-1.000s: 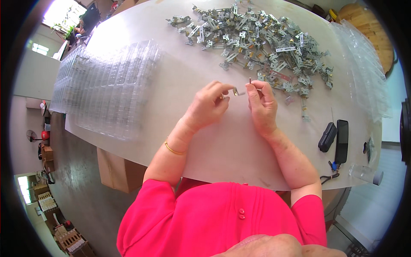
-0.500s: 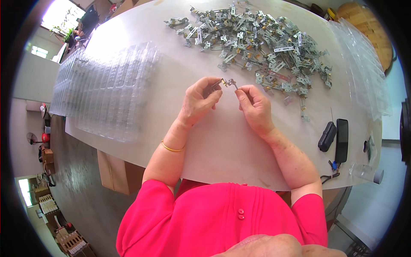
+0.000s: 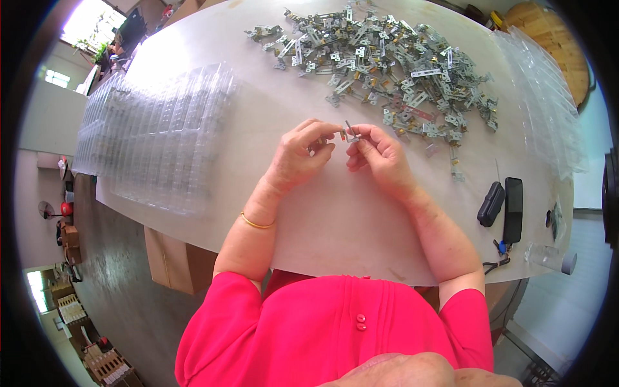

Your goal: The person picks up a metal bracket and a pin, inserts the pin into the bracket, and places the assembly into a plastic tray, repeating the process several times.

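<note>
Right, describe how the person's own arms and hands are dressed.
Both forearms are bare from hand to upper arm. The left hand and the right hand wear no gloves. A thin gold bangle circles the left wrist; the right wrist shows nothing worn. Short sleeves of a bright pink top with two small matching buttons cover the upper arms. No rings can be made out.

I sit in a small assembly workshop. My white worktable (image 3: pixel 335 213) carries a heap of small metal brackets (image 3: pixel 387 58) at twelve o'clock, stacked clear plastic blister trays (image 3: pixel 155 135) at ten o'clock and clear plastic bags (image 3: pixel 548 97) at two o'clock. Cardboard boxes (image 3: pixel 174 264) stand on the bare concrete floor (image 3: pixel 116 284) at eight o'clock.
</note>
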`<state>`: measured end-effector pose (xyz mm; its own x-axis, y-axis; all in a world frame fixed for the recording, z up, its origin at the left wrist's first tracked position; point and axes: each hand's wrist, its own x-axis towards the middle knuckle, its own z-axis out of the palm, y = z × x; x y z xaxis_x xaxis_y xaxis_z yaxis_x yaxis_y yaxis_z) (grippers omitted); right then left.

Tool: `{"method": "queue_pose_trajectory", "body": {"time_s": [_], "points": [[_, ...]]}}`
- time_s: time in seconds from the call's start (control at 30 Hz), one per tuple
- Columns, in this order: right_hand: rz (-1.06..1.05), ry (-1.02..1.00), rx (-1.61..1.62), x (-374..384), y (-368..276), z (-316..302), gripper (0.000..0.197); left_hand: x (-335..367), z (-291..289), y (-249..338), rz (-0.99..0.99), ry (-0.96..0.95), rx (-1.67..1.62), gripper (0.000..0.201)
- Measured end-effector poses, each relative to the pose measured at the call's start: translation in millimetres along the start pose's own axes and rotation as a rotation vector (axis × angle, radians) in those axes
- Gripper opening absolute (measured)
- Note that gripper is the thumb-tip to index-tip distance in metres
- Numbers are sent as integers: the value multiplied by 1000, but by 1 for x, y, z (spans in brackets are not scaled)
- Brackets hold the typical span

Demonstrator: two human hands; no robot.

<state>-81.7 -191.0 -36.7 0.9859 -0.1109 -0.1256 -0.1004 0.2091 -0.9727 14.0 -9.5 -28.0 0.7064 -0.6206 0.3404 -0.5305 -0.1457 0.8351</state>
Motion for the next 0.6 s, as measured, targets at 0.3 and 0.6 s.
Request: {"method": "queue_pose_trajectory", "body": {"time_s": [0.3,0.6], "points": [[-43,-50,-62,5,11,-6,12,0,-6,4,33,-173,-31,35],[-406,73,32,-1,11,-2,4,-1,-13,5,-470,-253,-417,31]]}}
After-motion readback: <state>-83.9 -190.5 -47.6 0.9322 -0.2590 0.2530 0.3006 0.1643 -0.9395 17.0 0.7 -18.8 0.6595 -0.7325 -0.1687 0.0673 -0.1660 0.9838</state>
